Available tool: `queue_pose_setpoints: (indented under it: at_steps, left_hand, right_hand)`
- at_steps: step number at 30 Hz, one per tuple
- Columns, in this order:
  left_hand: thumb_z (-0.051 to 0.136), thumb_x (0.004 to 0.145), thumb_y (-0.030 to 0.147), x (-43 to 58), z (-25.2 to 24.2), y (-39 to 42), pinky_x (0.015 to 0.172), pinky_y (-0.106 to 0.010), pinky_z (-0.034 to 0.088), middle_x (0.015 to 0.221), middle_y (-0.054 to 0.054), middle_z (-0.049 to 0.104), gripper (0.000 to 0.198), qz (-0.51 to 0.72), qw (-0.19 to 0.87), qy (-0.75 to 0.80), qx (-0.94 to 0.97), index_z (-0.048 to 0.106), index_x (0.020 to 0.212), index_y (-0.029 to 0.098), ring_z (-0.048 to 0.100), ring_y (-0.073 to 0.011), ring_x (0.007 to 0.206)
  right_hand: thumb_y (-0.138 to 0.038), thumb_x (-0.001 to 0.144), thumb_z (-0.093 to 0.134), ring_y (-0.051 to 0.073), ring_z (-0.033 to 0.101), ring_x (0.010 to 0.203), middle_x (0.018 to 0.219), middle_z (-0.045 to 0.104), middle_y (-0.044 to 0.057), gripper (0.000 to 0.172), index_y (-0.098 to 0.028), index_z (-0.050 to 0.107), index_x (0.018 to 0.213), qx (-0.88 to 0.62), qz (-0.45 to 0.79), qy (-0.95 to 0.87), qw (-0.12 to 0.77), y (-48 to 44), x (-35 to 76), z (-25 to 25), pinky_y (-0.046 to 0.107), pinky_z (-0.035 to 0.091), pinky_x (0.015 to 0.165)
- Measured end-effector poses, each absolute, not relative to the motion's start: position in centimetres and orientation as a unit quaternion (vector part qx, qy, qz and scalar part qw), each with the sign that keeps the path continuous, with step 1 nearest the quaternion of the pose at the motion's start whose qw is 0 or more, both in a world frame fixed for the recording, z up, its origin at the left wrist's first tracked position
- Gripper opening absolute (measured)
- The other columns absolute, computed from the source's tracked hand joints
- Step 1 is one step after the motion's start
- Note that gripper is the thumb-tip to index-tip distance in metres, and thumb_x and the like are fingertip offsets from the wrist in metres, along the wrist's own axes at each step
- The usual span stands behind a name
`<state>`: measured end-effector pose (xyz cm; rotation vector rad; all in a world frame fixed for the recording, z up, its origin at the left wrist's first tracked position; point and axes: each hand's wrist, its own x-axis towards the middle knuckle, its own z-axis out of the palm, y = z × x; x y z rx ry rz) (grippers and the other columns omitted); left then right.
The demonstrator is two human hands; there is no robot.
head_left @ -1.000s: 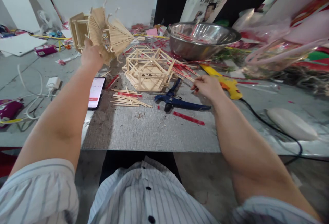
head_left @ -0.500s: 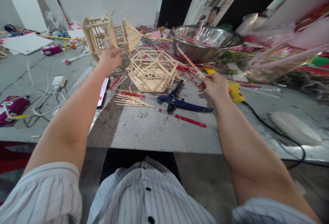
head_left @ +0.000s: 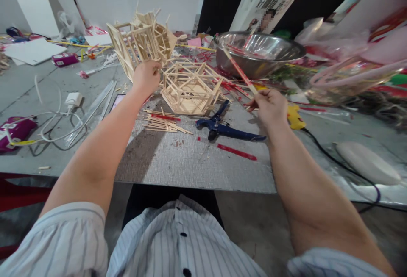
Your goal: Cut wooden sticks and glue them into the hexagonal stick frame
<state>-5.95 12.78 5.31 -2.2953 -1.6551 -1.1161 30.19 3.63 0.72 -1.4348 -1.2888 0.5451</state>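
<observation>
My left hand [head_left: 146, 77] is closed on the near edge of a tall model [head_left: 135, 40] built of thin wooden sticks, which leans at the back left. The fingertips are partly hidden. Beside it stands a lower, many-sided stick frame [head_left: 192, 92]. My right hand [head_left: 269, 103] pinches a thin wooden stick [head_left: 239, 70] with red on its middle, slanting up and left toward the bowl. Below lie a dark blue hand cutter [head_left: 227, 128], a pile of loose sticks [head_left: 163, 124] and a red strip [head_left: 237, 152]. Near my right hand lies a yellow glue gun [head_left: 295, 117] with a black cable.
A steel bowl [head_left: 229, 63] holding red-marked sticks stands at the back right. Clear plastic and a pink-rimmed bag [head_left: 359, 73] fill the right side. At left are a white charger [head_left: 73, 100] with cables, purple packs [head_left: 20, 133] and white sheets [head_left: 34, 50]. A pale oval object [head_left: 367, 162] lies at right.
My left hand has moved slightly right, and the tall stick model has turned, its pointed part shifting behind the rest. My right hand stays nearly still with its stick.
</observation>
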Motion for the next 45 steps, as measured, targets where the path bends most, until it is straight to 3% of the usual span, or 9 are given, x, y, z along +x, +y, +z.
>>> queue_pose_setpoints:
  at_steps: [6,9,11,15,19,23,31,40,45]
  left_hand:
    - [0.035,0.094,0.033,-4.6,6.7,6.1,0.101,-0.045,0.039,0.117,0.001,0.066,0.041,-0.399,0.153,-0.501,-0.752,0.047,0.134,0.035,0.045,-0.0201,0.125]
    - [0.040,0.094,0.041,-2.7,7.1,1.5,0.106,-0.048,0.034,0.123,-0.002,0.064,0.038,-0.368,0.190,-0.436,-0.799,0.053,0.128,0.031,0.042,-0.0239,0.129]
    - [0.041,0.095,0.041,-1.7,6.6,-0.6,0.100,-0.050,0.038,0.113,-0.007,0.068,0.035,-0.302,0.167,-0.397,-0.850,0.064,0.112,0.022,0.055,-0.0268,0.114]
    - [0.035,0.098,0.039,-1.1,4.5,-2.3,0.064,-0.029,0.044,0.076,-0.007,0.070,0.041,-0.191,0.059,-0.428,-0.881,0.066,0.085,0.016,0.063,-0.0172,0.069]
    - [0.036,0.098,0.038,-1.0,3.2,-2.6,0.055,-0.025,0.038,0.074,-0.006,0.068,0.037,-0.227,0.007,-0.464,-0.856,0.065,0.088,0.017,0.060,-0.0143,0.062]
    - [0.039,0.097,0.039,-0.6,2.5,-3.1,0.053,-0.025,0.034,0.073,-0.005,0.068,0.031,-0.251,-0.010,-0.469,-0.847,0.063,0.096,0.018,0.060,-0.0146,0.061]
    - [0.038,0.097,0.039,0.0,1.6,-3.4,0.053,-0.027,0.032,0.067,-0.006,0.063,0.031,-0.224,-0.016,-0.503,-0.835,0.059,0.090,0.017,0.059,-0.0180,0.058]
    - [0.037,0.096,0.039,-0.2,0.9,-3.3,0.052,-0.025,0.030,0.058,-0.002,0.054,0.032,-0.255,-0.039,-0.486,-0.835,0.053,0.076,0.019,0.048,-0.0134,0.051]
    - [0.034,0.097,0.040,0.2,0.8,-3.4,0.054,-0.024,0.035,0.064,-0.004,0.060,0.034,-0.268,-0.063,-0.439,-0.855,0.052,0.078,0.019,0.054,-0.0137,0.056]
  right_hand:
    - [-0.015,0.076,0.061,0.007,0.052,0.047,0.057,0.059,-0.004,0.004,-0.020,0.061,0.076,-0.497,0.241,-0.605,0.574,1.8,28.3,1.9,0.023,0.043,0.053]
    - [-0.023,0.071,0.069,0.008,0.052,0.049,0.058,0.059,-0.004,0.006,-0.021,0.067,0.076,-0.460,0.255,-0.661,0.535,0.9,27.7,2.1,0.025,0.043,0.053]
    - [-0.027,0.071,0.070,0.009,0.052,0.050,0.058,0.059,-0.004,0.009,-0.021,0.069,0.077,-0.451,0.260,-0.688,0.506,0.4,27.4,2.4,0.025,0.042,0.052]
    - [-0.034,0.067,0.075,0.010,0.052,0.049,0.058,0.058,-0.004,0.017,-0.023,0.066,0.076,-0.419,0.320,-0.680,0.510,-0.6,26.1,3.1,0.026,0.042,0.050]
    - [-0.050,0.058,0.080,0.011,0.052,0.047,0.054,0.057,-0.006,0.038,-0.026,0.063,0.083,-0.359,0.447,-0.565,0.594,-1.2,24.2,3.6,0.027,0.043,0.048]
    - [-0.062,0.061,0.074,0.012,0.054,0.051,0.057,0.056,-0.003,0.042,-0.025,0.063,0.077,-0.360,0.492,-0.550,0.571,-1.5,23.0,3.6,0.028,0.045,0.048]
    - [-0.061,0.057,0.078,0.009,0.054,0.047,0.057,0.060,-0.004,0.041,-0.025,0.067,0.072,-0.330,0.511,-0.530,0.591,-1.4,22.0,2.9,0.027,0.048,0.049]
    - [-0.054,0.065,0.077,0.011,0.059,0.051,0.060,0.061,-0.003,0.029,-0.027,0.069,0.073,-0.304,0.533,-0.550,0.566,-1.4,21.7,2.4,0.028,0.053,0.052]
    - [-0.051,0.062,0.080,0.012,0.061,0.050,0.058,0.064,-0.002,0.031,-0.022,0.069,0.068,-0.290,0.574,-0.595,0.482,-2.2,20.0,1.7,0.030,0.056,0.054]
